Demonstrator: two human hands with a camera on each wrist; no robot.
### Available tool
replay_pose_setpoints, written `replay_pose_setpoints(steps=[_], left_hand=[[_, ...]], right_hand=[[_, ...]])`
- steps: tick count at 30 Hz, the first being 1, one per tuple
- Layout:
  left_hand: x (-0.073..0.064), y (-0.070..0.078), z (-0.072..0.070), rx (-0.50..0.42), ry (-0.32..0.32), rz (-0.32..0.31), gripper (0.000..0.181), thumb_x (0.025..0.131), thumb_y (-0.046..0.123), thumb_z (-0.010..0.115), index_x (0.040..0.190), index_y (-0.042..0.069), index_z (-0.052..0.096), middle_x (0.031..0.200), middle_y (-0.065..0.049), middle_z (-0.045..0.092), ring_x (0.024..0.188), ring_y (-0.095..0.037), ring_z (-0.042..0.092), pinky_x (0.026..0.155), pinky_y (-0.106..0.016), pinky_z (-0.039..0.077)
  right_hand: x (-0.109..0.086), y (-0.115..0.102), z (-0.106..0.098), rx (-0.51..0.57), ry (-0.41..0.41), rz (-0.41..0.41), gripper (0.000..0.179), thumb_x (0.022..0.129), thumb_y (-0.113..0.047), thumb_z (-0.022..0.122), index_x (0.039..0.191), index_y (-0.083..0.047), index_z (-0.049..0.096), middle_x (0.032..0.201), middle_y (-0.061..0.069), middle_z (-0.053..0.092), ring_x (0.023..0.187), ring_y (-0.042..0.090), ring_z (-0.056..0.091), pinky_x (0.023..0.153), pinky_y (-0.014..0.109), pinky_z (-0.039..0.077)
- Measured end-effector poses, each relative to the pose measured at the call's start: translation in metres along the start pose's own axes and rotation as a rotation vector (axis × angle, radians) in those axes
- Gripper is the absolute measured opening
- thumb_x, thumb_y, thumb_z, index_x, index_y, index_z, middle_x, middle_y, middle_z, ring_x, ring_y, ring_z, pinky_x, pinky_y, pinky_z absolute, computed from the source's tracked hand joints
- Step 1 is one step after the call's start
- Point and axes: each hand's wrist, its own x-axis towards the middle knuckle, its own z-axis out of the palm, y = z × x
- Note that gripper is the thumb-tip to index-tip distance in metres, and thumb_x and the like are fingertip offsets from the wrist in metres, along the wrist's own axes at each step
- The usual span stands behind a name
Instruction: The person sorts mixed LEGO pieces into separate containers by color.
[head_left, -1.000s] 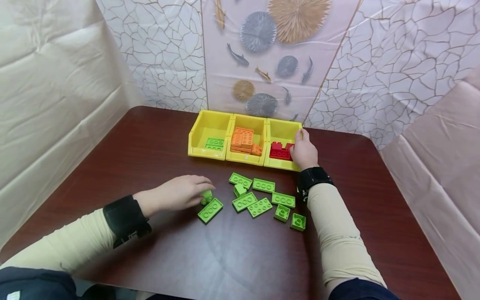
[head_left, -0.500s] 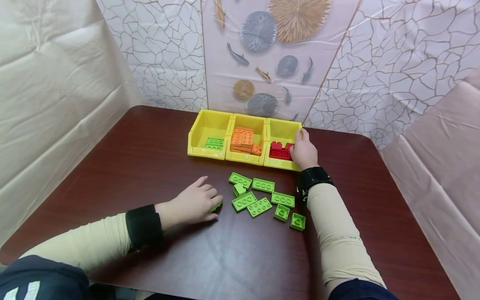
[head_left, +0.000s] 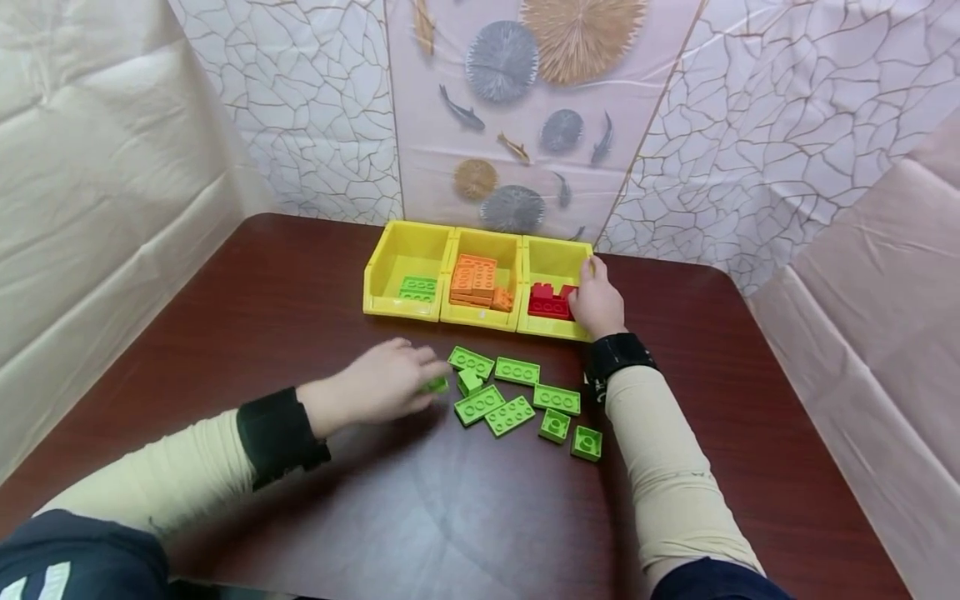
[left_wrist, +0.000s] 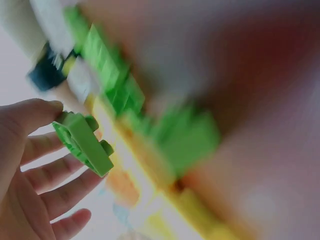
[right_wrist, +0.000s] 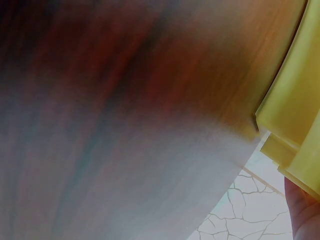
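Near the middle of the table, my left hand (head_left: 378, 382) pinches a green toy building brick (left_wrist: 82, 142) between thumb and fingers. In the left wrist view its studs face away from the palm. Just right of that hand lie several loose green bricks (head_left: 510, 416), some flat, others small and square. My right hand (head_left: 600, 302) grips the right side wall of the right yellow bin (head_left: 551, 329), which holds red bricks (head_left: 548, 302). From the right wrist, only part of that hand shows behind the bin's yellow wall (right_wrist: 290, 107).
Three yellow bins stand joined in a row at the back. The left bin (head_left: 401, 308) contains green bricks (head_left: 417, 288), and the middle bin (head_left: 480, 317) orange bricks (head_left: 474, 277). A patterned cloth (head_left: 315, 108) hangs behind the brown table (head_left: 315, 300).
My left hand has closed on a green brick left of the pile and moved up slightly with it. The right hand stays on the bin. The head view has shifted a little.
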Motion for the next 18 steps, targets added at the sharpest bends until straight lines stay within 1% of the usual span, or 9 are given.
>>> replay_pose_setpoints(steps=[3,5,7,10,13,15,16,18], left_hand=[[0.013,-0.026,-0.014,-0.007,0.030,-0.090,0.033,0.084,0.024,0.068,0.113,0.008,0.062,0.095,-0.003,0.062,0.079,-0.016,0.059,0.069,-0.033,0.050],[0.023,-0.046,-0.020,-0.002,0.029,-0.168,0.032,0.085,0.021,0.067,0.114,0.008,0.061,0.096,-0.004,0.061,0.075,-0.019,0.059,0.064,-0.034,0.050],[0.033,-0.066,-0.021,0.000,0.002,-0.241,0.033,0.086,0.018,0.065,0.116,0.007,0.059,0.097,-0.007,0.059,0.076,-0.022,0.059,0.064,-0.036,0.050],[0.053,-0.093,-0.014,-0.008,-0.065,-0.344,0.040,0.087,0.017,0.063,0.124,0.005,0.054,0.105,-0.011,0.057,0.085,-0.026,0.058,0.071,-0.039,0.050],[0.074,-0.116,-0.002,-0.029,-0.134,-0.449,0.039,0.088,0.015,0.062,0.123,0.003,0.052,0.109,-0.013,0.055,0.094,-0.028,0.056,0.078,-0.040,0.047],[0.086,-0.129,0.006,-0.037,-0.174,-0.513,0.035,0.088,0.014,0.062,0.120,0.002,0.052,0.110,-0.014,0.054,0.098,-0.028,0.055,0.082,-0.040,0.046],[0.091,-0.134,0.010,-0.033,-0.191,-0.538,0.033,0.088,0.014,0.062,0.118,0.002,0.053,0.110,-0.014,0.055,0.098,-0.029,0.055,0.082,-0.040,0.045],[0.100,-0.143,0.018,-0.019,-0.215,-0.563,0.030,0.088,0.013,0.062,0.115,0.001,0.055,0.109,-0.015,0.056,0.098,-0.030,0.055,0.083,-0.042,0.045]], right_hand=[[-0.001,-0.002,-0.001,0.000,-0.005,0.007,0.061,0.092,-0.016,0.052,0.144,0.002,0.027,0.147,0.018,0.024,0.067,0.032,0.054,0.070,0.046,0.049],[-0.002,-0.002,-0.003,0.000,-0.009,0.011,0.061,0.092,-0.016,0.053,0.144,0.002,0.027,0.147,0.018,0.024,0.068,0.033,0.055,0.072,0.046,0.049],[-0.003,-0.002,-0.004,-0.005,-0.016,0.011,0.061,0.092,-0.016,0.052,0.144,0.002,0.027,0.146,0.019,0.023,0.071,0.033,0.056,0.074,0.046,0.049],[-0.003,0.000,-0.005,-0.016,-0.013,0.015,0.061,0.092,-0.016,0.053,0.144,0.002,0.027,0.147,0.018,0.023,0.071,0.031,0.056,0.074,0.045,0.050],[-0.002,0.001,-0.005,-0.024,-0.007,0.021,0.062,0.092,-0.017,0.053,0.145,0.001,0.027,0.147,0.017,0.023,0.067,0.030,0.055,0.072,0.043,0.050],[-0.002,0.001,-0.004,-0.022,-0.012,0.022,0.062,0.092,-0.017,0.053,0.145,0.001,0.026,0.147,0.017,0.023,0.066,0.029,0.054,0.072,0.043,0.050],[-0.003,0.000,-0.004,-0.022,-0.015,0.022,0.062,0.092,-0.017,0.053,0.145,0.001,0.026,0.147,0.017,0.023,0.066,0.029,0.054,0.072,0.043,0.050],[-0.003,-0.001,-0.005,-0.022,-0.015,0.022,0.062,0.092,-0.017,0.053,0.145,0.001,0.026,0.147,0.017,0.023,0.066,0.029,0.054,0.072,0.042,0.050]])
